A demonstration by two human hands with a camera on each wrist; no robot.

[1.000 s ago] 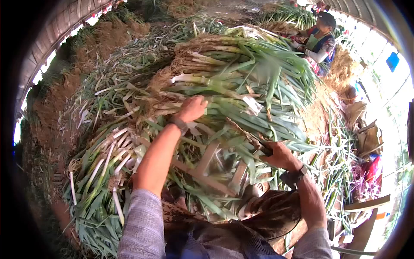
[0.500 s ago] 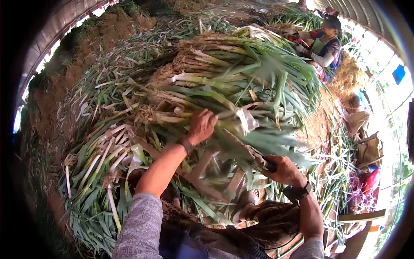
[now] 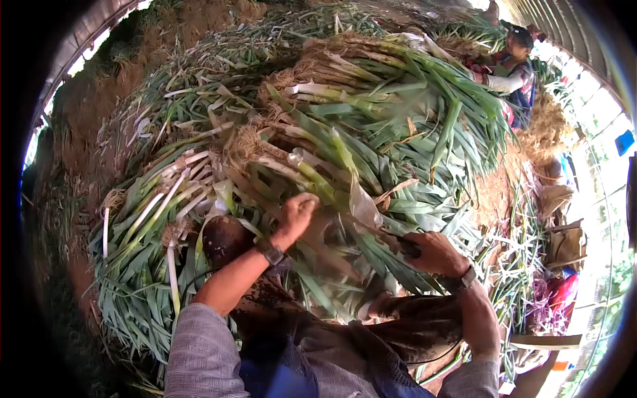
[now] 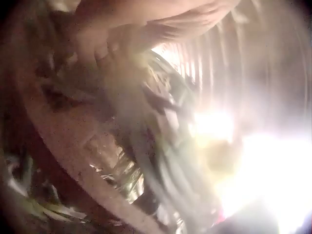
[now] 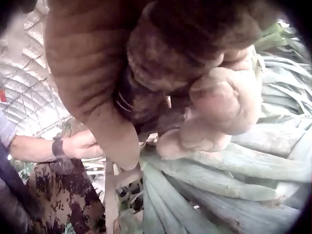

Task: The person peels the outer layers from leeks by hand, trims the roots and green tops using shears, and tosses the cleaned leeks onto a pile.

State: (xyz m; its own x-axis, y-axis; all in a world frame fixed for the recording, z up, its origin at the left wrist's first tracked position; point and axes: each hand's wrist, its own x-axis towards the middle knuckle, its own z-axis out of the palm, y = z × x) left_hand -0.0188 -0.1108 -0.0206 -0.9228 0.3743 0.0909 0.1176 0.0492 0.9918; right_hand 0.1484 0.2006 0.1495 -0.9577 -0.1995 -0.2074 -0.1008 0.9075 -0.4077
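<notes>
In the head view my left hand [image 3: 296,217] grips a leek [image 3: 312,178], its roots pointing up and left. The same hand [image 4: 161,22] fills the top of the left wrist view, blurred grey-green leaves [image 4: 161,146] trailing below. My right hand [image 3: 434,253] curls round the dark handle [image 5: 139,100] of a knife-like tool, as the right wrist view shows; its brownish blade lies over the leek leaves [image 3: 391,262]. Thumb and fingers [image 5: 224,100] wrap that handle, and broad leaves [image 5: 214,175] spread just beneath them.
A big pile of leeks [image 3: 398,99] lies ahead, roots to the left. Trimmed leeks [image 3: 152,219] are heaped at my left. Another person [image 3: 517,73] works at the far right. Leaf scraps and a red bag [image 3: 564,292] lie at right; a wooden board [image 3: 547,341] is nearby.
My left hand has gone from the front of the pile back toward my body, drawing a leek with it. The right hand keeps its hold on the tool and sits slightly lower.
</notes>
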